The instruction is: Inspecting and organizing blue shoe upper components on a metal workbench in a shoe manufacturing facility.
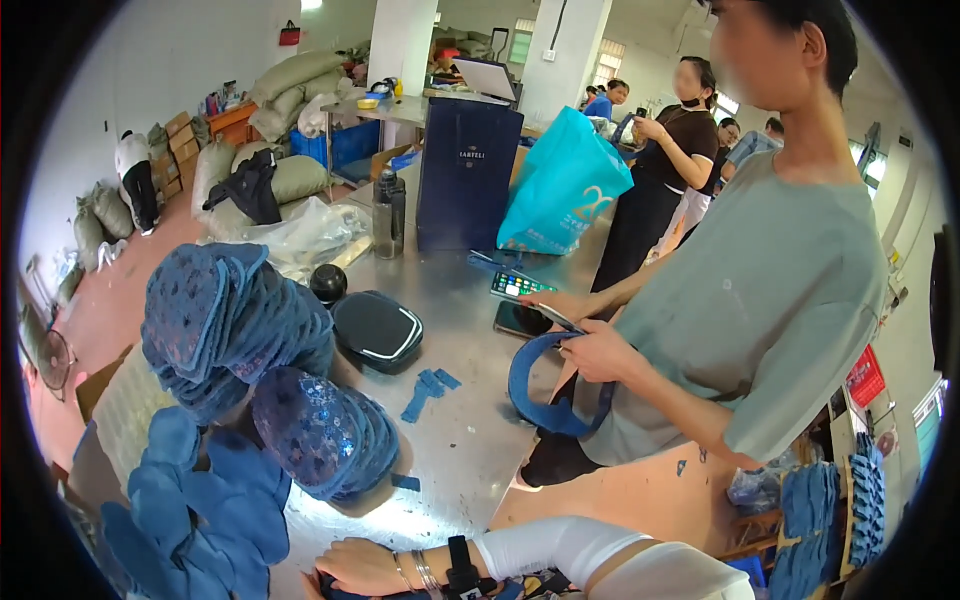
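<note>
At the lower edge my right hand [362,567] is bent down with its fingers curled over a dark blue fabric piece [345,592], most of which is cut off by the picture's edge. Bracelets and a black wristband circle that wrist, below a white sleeve. My left hand is out of the picture. Beyond my hand stands a short stack of rounded blue pieces with a shiny flower pattern [318,432]. A taller stack of such pieces [215,320] leans behind it. Plain blue oval pieces [170,500] lie in a loose heap to the left.
A person in a grey-green shirt [745,270] stands right, holding a curved blue band [535,385] and a thin object. On the metal table [450,450] lie blue scraps [428,388], a black case [377,330], a bottle [388,215], a navy box [465,180] and a turquoise bag [560,185].
</note>
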`<move>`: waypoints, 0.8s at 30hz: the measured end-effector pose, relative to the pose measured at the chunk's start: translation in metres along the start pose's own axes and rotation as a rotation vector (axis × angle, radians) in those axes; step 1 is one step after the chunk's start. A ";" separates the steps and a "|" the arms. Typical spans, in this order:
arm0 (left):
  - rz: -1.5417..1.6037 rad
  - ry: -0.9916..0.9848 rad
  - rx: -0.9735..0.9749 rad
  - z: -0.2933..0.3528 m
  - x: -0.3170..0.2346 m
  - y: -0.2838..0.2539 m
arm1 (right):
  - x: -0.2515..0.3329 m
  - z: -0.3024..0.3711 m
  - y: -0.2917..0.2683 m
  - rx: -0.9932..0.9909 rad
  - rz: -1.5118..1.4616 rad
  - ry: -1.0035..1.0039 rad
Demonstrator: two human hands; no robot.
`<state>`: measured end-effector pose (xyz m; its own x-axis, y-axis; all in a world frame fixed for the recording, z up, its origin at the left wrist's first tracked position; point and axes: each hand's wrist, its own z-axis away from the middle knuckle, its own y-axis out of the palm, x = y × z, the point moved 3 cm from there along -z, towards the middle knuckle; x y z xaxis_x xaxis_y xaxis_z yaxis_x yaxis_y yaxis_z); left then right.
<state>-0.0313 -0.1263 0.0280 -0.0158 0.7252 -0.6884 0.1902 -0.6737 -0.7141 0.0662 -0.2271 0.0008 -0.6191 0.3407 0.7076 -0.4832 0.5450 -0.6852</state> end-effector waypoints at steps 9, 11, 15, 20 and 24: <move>-0.036 -0.039 0.029 0.004 -0.003 0.000 | -0.004 0.001 0.007 -0.005 -0.001 0.049; -0.166 0.032 0.008 0.009 0.001 0.004 | -0.005 0.002 0.010 -0.007 0.014 0.039; -0.518 0.138 0.022 0.030 -0.008 0.005 | -0.002 0.004 0.008 -0.127 0.185 -0.045; -0.613 0.124 0.222 0.053 -0.011 0.016 | -0.009 -0.001 0.016 -0.043 0.107 -0.027; -0.617 0.075 0.263 0.046 -0.018 0.014 | -0.013 0.000 0.021 -0.093 0.143 -0.088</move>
<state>-0.0731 -0.1549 0.0247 0.0250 0.9897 -0.1407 -0.0776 -0.1384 -0.9873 0.0642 -0.2204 -0.0230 -0.7312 0.3539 0.5832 -0.3296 0.5652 -0.7563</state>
